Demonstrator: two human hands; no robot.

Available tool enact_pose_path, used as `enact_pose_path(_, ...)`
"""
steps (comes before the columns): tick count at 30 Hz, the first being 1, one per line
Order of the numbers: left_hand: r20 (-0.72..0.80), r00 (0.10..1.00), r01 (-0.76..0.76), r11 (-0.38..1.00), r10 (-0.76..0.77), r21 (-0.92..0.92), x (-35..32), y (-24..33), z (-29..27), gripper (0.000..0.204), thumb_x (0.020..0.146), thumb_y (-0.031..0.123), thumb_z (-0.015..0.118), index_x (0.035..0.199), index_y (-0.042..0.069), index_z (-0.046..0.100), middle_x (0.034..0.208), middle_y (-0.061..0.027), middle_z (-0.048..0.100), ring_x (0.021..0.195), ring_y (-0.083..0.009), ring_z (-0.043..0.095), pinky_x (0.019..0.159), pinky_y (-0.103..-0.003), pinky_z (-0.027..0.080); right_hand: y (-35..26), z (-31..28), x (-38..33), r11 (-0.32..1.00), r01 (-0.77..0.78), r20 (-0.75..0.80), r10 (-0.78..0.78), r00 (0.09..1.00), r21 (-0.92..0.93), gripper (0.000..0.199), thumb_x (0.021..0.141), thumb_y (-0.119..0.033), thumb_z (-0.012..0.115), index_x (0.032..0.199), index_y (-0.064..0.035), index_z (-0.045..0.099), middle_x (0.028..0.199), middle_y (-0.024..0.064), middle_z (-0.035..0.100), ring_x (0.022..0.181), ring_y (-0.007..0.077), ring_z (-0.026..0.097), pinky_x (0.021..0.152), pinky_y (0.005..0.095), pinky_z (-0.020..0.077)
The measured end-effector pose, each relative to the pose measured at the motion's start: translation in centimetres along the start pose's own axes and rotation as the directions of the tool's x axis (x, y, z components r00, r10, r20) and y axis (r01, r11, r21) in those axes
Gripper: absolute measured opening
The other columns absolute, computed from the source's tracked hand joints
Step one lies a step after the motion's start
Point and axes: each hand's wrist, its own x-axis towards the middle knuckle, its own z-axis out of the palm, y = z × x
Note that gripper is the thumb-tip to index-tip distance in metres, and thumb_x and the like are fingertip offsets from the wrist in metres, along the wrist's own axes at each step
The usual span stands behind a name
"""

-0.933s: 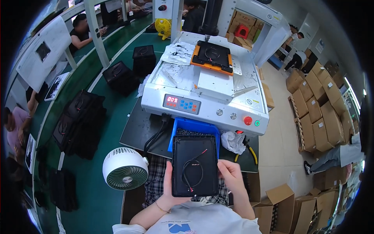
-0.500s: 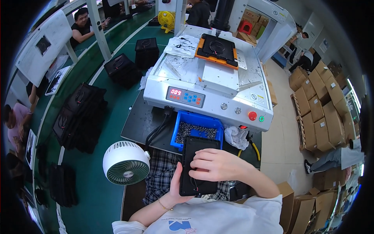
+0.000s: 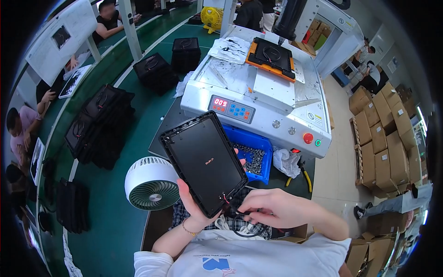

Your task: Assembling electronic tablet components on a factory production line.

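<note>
A black rectangular plastic housing (image 3: pixel 203 157) with a raised rim is tilted up over my lap. My left hand (image 3: pixel 196 205) is closed around it, thumb on the near left edge and fingertips showing past the right edge. Thin red and black wires come out of a spot near the housing's lower end. By that end, my right hand (image 3: pixel 284 207) pinches a looped black cable (image 3: pixel 241 231). Beyond the housing is a blue bin (image 3: pixel 264 173) of small metal parts, partly hidden by it.
A white press machine (image 3: pixel 277 111) with a control panel stands ahead, another black housing (image 3: pixel 270 54) on its orange fixture. At left are a white fan (image 3: pixel 152 184) and stacked black housings (image 3: pixel 104 104) on a green conveyor. Yellow-handled pliers (image 3: pixel 306 180) and crumpled white plastic (image 3: pixel 286 162) lie right of the bin.
My left hand has raised and tilted the housing leftward, baring its inside. My right hand has moved off its face to the lower right and now holds the cable. The view has shifted slightly.
</note>
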Motion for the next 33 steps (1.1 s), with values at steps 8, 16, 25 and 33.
enact_pose_path(8, -0.063, 0.998, -0.015, 0.995, 0.009, -0.098, 0.2, -0.6, 0.2, 0.102, 0.078, 0.080, 0.031, 0.147, 0.006, 0.015, 0.145, -0.0219, 0.029, 0.130, -0.0390, 0.036, 0.105, -0.048, 0.034, 4.4, 5.4, 1.8, 0.825, 0.300, -0.453, -0.061, 0.890, 0.479, 0.013, 0.089, -0.001, 0.059, 0.101, 0.0039, 0.060, 0.097, 0.0038, 0.055, 0.087, 0.0072, 0.055, 0.071, 0.0212, 0.0461)
enact_pose_path(16, -0.076, 0.997, -0.006, 0.996, -0.001, -0.094, -0.1, -2.0, 0.3, 0.104, 0.077, 0.081, 0.031, 0.148, 0.007, 0.014, 0.146, -0.0205, 0.027, 0.132, -0.0394, 0.034, 0.107, -0.049, 0.031, 6.6, 8.0, 2.9, 0.727, 0.367, -0.599, 0.075, 0.797, 0.580, 0.007, 0.087, -0.001, 0.062, 0.088, 0.0061, 0.064, 0.091, 0.0103, 0.064, 0.083, 0.0116, 0.060, 0.073, 0.0241, 0.0487)
enact_pose_path(25, -0.044, 0.999, 0.024, 0.999, -0.026, -0.047, -0.7, -2.5, -0.5, 0.105, 0.076, 0.082, 0.032, 0.148, 0.009, 0.012, 0.148, -0.0189, 0.023, 0.134, -0.0376, 0.030, 0.108, -0.047, 0.030, 6.7, 7.1, 3.1, 0.619, 0.252, -0.469, 0.215, 0.857, 0.744, 0.010, 0.083, -0.001, 0.068, 0.090, 0.0058, 0.065, 0.087, 0.0077, 0.067, 0.078, 0.0100, 0.062, 0.071, 0.0227, 0.0495)
enact_pose_path(33, -0.004, 0.999, 0.040, 0.999, -0.041, -0.032, -0.8, -2.8, -1.2, 0.105, 0.076, 0.083, 0.033, 0.149, 0.010, 0.011, 0.150, -0.0180, 0.018, 0.135, -0.0366, 0.028, 0.109, -0.046, 0.029, 6.6, 7.0, 3.0, 0.620, 0.333, -0.524, 0.151, 0.838, 0.711, 0.011, 0.084, -0.005, 0.068, 0.090, 0.0047, 0.067, 0.084, 0.0039, 0.065, 0.077, 0.0060, 0.058, 0.068, 0.0206, 0.0464)
